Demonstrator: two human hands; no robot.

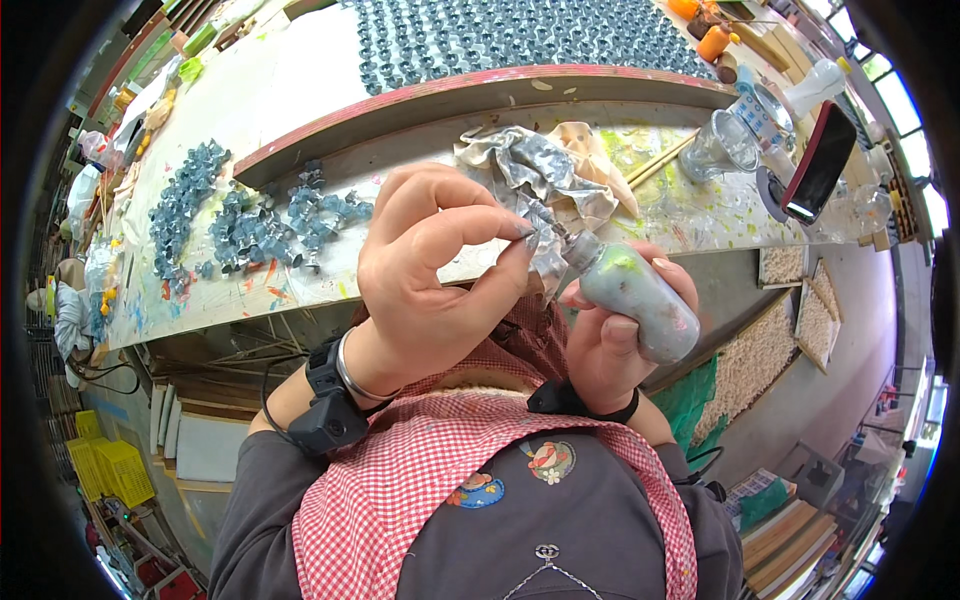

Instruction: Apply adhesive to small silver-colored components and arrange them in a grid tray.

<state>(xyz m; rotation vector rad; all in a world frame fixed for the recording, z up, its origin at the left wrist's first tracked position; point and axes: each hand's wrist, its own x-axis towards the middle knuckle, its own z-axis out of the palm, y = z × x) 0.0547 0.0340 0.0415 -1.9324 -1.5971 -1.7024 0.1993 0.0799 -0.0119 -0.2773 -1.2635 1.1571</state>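
- Paint-splashed table (700, 220), blue pieces (185, 210) clustered left.
- Your right hand (608, 360) wraps the grey bottle (640, 305), nozzle tilted up.
- Your left hand (430, 250) presses thumb and finger together beside it (anything between? can't tell).

A red-and-white gingham apron (375, 495) frames a dark grey top (470, 545); between its edges show two round cartoon patches — one mainly blue (478, 491), one paler (551, 462) — and a silvery pendant (546, 552) on a chain (571, 577). By the apron's left edge, the left wrist (375, 360) wears a silvery bangle (347, 374) and boxy black device (332, 422) with a thin cable (264, 390); by its upper right edge, a black band (560, 398) circles the right wrist (606, 387).
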